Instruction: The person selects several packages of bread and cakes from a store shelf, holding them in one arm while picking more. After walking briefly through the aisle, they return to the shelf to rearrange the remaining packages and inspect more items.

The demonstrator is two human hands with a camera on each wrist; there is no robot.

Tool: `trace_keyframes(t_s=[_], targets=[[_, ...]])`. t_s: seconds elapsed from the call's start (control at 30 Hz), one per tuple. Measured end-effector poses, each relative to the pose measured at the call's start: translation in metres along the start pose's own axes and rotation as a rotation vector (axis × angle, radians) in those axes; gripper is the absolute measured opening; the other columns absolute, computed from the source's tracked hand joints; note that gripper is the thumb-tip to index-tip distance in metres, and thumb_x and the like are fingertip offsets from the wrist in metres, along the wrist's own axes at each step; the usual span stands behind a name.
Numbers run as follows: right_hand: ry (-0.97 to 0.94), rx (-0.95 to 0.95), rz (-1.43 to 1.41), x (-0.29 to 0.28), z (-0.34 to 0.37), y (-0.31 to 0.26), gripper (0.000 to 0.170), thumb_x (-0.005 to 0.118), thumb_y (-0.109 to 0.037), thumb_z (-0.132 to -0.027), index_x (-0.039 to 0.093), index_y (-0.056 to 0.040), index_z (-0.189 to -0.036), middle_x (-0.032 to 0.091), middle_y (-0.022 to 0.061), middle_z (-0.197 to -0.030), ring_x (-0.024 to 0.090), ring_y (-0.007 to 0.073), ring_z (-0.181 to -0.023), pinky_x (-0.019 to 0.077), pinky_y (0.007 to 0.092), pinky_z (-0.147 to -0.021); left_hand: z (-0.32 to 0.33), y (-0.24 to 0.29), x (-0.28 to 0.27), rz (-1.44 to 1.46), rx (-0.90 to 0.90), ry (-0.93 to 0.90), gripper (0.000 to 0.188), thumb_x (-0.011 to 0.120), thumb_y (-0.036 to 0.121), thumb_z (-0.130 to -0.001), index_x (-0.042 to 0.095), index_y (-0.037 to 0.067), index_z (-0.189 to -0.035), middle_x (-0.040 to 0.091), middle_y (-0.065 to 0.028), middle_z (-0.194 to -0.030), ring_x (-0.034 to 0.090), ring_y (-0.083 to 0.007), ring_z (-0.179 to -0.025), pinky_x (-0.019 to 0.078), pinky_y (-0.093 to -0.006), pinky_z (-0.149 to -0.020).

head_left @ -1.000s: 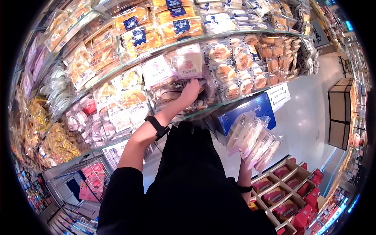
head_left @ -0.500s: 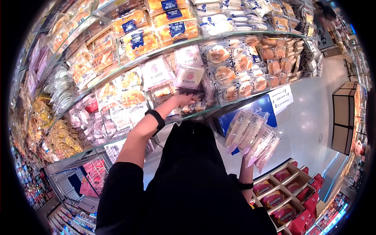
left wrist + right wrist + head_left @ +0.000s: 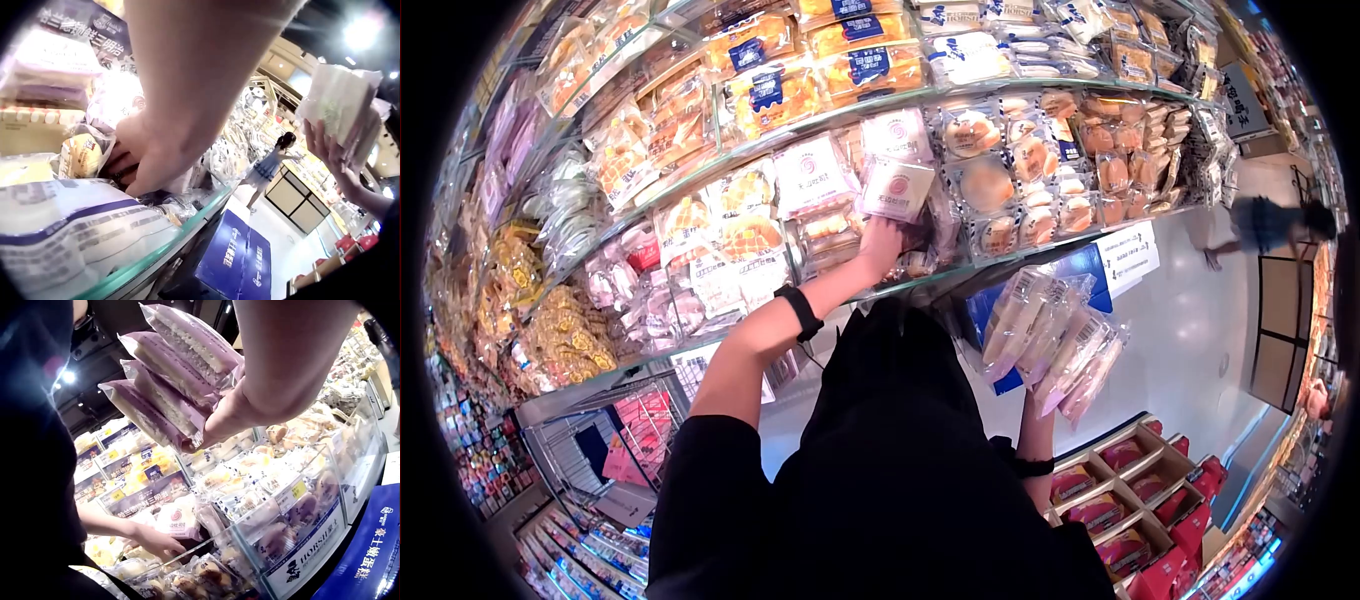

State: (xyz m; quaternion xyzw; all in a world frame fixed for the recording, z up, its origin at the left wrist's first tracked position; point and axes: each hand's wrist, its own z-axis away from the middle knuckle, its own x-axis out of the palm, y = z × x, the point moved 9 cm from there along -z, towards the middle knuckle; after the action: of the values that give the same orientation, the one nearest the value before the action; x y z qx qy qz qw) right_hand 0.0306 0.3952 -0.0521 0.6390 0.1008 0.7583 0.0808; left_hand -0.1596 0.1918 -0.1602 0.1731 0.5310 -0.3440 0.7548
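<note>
- The fingers of the left hand (image 3: pixel 882 245) reach down among packets, a little bent and apart from the thumb; the tips are hidden, so I cannot tell if they hold something.
- The fingers of the right hand (image 3: pixel 228 415) are closed around the ends of four purple-edged bread packets (image 3: pixel 1055 335), which fan out in the air, to the right of the display shelf (image 3: pixel 820 118).
- The left hand is just behind the front glass edge of this shelf, near a square toast packet (image 3: pixel 898 190).
- To the right of it, round bun packets (image 3: pixel 972 130) lie in rows up to the glass edge.
- Below this edge, a blue carton (image 3: pixel 234 259) stands near the shiny grey floor (image 3: pixel 1190 300).
- In the room, a person in blue (image 3: pixel 269 169) is near a beige panelled stand (image 3: pixel 297 200); a wire cart (image 3: pixel 595 450) is at lower left, and a divided crate (image 3: pixel 1135 480) at lower right.
</note>
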Motion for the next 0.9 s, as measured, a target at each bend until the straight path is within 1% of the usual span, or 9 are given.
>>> trace_keyframes(t_s=[0.07,0.2,0.27,0.33,0.4,0.47,0.6,0.73,0.9], targets=[[-0.004,0.01,-0.001,0.001,0.0,-0.001,0.051,0.045,-0.04,-0.085,0.039,-0.011,-0.127,0.042,0.0078,-0.126,0.044,0.0251,-0.113,0.0309,0.0445,-0.097,0.013,-0.018,0.006,-0.223,-0.096,-0.033,0.028,0.049,0.019,-0.078,0.058,0.01,-0.103,0.051,-0.0148,-0.115,0.046,-0.0282,-0.108,0.0335,-0.0369,-0.091],[-0.006,0.03,-0.004,0.004,-0.002,-0.003,0.051,0.045,-0.041,-0.085,0.038,-0.0111,-0.127,0.042,0.0076,-0.126,0.044,0.025,-0.113,0.0303,0.0446,-0.097,0.017,-0.05,0.021,0.014,-0.164,0.03,0.031,0.043,0.028,-0.086,0.055,0.012,-0.11,0.047,-0.0152,-0.12,0.043,-0.0294,-0.112,0.0318,-0.0408,-0.093],[-0.013,0.043,-0.008,0.006,-0.005,-0.003,0.052,0.044,-0.041,-0.085,0.038,-0.0111,-0.127,0.041,0.0076,-0.127,0.044,0.0249,-0.113,0.03,0.0446,-0.098,0.036,-0.063,0.003,0.037,-0.191,0.063,0.034,0.043,0.031,-0.087,0.05,0.014,-0.115,0.047,-0.0165,-0.119,0.046,-0.031,-0.109,0.039,-0.0409,-0.088],[-0.012,0.062,-0.004,0.006,-0.007,-0.002,0.052,0.044,-0.041,-0.085,0.038,-0.0112,-0.127,0.041,0.0075,-0.127,0.044,0.0249,-0.114,0.0297,0.0447,-0.098,0.05,-0.082,0.008,0.475,-0.295,0.027,0.037,0.043,0.034,-0.088,0.045,0.016,-0.12,0.046,-0.0174,-0.119,0.048,-0.0342,-0.107,0.0425,-0.043,-0.084],[-0.017,0.075,-0.01,0.007,-0.009,-0.001,0.052,0.044,-0.041,-0.085,0.038,-0.0112,-0.127,0.041,0.0074,-0.127,0.043,0.0248,-0.114,0.0294,0.0447,-0.098,0.058,-0.096,0.024,0.553,-0.295,0.106,0.041,0.045,0.038,-0.087,0.042,0.019,-0.123,0.051,-0.0176,-0.114,0.049,-0.037,-0.104,0.044,-0.0437,-0.083],[-0.017,0.089,-0.015,0.007,-0.012,0.001,0.052,0.044,-0.041,-0.085,0.038,-0.0113,-0.127,0.041,0.0074,-0.127,0.043,0.0248,-0.114,0.0292,0.0447,-0.098,0.066,-0.107,0.047,0.837,-0.372,-0.022,0.045,0.048,0.039,-0.085,0.041,0.019,-0.124,0.056,-0.0181,-0.106,0.052,-0.0356,-0.102,0.0438,-0.042,-0.083],[-0.022,0.117,-0.026,0.007,-0.019,0.004,0.052,0.044,-0.041,-0.085,0.037,-0.0114,-0.128,0.04,0.0072,-0.128,0.043,0.0247,-0.115,0.0286,0.0448,-0.098,0.068,-0.11,0.025,0.782,-0.344,0.163,0.048,0.059,0.019,-0.076,0.044,0.009,-0.12,0.056,-0.0227,-0.1,0.054,-0.0364,-0.094,0.0441,-0.0425,-0.079],[-0.015,0.139,-0.033,0.007,-0.026,0.005,0.052,0.043,-0.041,-0.086,0.037,-0.0115,-0.128,0.04,0.0071,-0.129,0.043,0.0246,-0.115,0.028,0.0448,-0.099,0.089,-0.118,0.013,0.601,-0.361,0.247,0.047,0.053,0.006,-0.073,0.043,0.006,-0.118,0.055,-0.0255,-0.097,0.057,-0.0389,-0.082,0.0465,-0.0452,-0.073],[-0.021,0.15,-0.039,0.01,-0.031,0.006,0.052,0.043,-0.041,-0.086,0.037,-0.0116,-0.128,0.039,0.0069,-0.129,0.042,0.0244,-0.116,0.0273,0.0449,-0.099,0.112,-0.123,0.002,0.215,-0.401,0.272,0.023,0.051,0.003,-0.072,0.05,0.0,-0.094,0.058,-0.012,-0.094,0.05,-0.0238,-0.104,0.05,-0.0343,-0.073]])
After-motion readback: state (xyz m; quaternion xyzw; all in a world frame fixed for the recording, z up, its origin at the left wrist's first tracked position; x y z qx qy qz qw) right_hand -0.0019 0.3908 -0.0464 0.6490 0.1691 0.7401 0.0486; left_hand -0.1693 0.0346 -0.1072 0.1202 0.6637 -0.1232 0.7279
